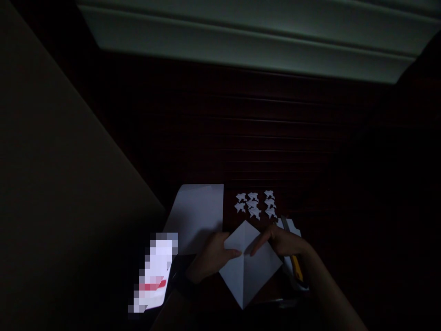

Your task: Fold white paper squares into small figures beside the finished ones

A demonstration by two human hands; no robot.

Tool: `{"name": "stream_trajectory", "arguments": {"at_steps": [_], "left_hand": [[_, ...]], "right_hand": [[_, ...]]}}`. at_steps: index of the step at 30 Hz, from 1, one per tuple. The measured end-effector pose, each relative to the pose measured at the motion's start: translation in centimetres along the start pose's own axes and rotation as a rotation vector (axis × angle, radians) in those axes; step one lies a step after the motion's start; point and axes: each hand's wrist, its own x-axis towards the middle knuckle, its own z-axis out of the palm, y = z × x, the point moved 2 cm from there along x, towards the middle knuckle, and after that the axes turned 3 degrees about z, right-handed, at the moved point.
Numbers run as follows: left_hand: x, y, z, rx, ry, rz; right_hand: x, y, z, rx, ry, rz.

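Note:
A square white sheet of paper (pixel 260 269) lies turned cornerwise in front of me, a crease running down its middle from the top corner to the bottom one. My left hand (pixel 214 254) is closed at the paper's left edge, its thumb stretched over the top to the crease. From the right, my right hand (pixel 285 240) is closed at the upper right edge, with one digit extended to the paper just beside the crease. Some fingertips of both hands are hidden or lost in the dark. A dark band (pixel 188 280) circles my left wrist.
Several small folded white paper figures (pixel 254 205) stand in groups behind the sheet. To the left lies a larger white sheet (pixel 203 207) and a lit phone screen (pixel 156 271), partly pixelated. A yellow-handled cutter (pixel 296 268) lies beneath my right forearm, over a white object (pixel 292 226).

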Motion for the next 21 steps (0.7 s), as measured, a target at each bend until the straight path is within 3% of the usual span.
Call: {"name": "stream_trajectory", "arguments": {"at_steps": [6, 15, 21], "left_hand": [[-0.2, 0.5, -0.2, -0.038, -0.059, 0.060], [0.2, -0.3, -0.7, 0.158, -0.158, -0.033], [-0.1, -0.4, -1.2, 0.190, -0.167, -0.039]], "right_hand": [[-0.4, 0.2, 0.5, -0.059, -0.054, 0.018], [0.4, 1.0, 1.7, -0.227, -0.132, 0.060], [0.5, 1.9, 1.4, -0.084, -0.097, 0.081]]}}
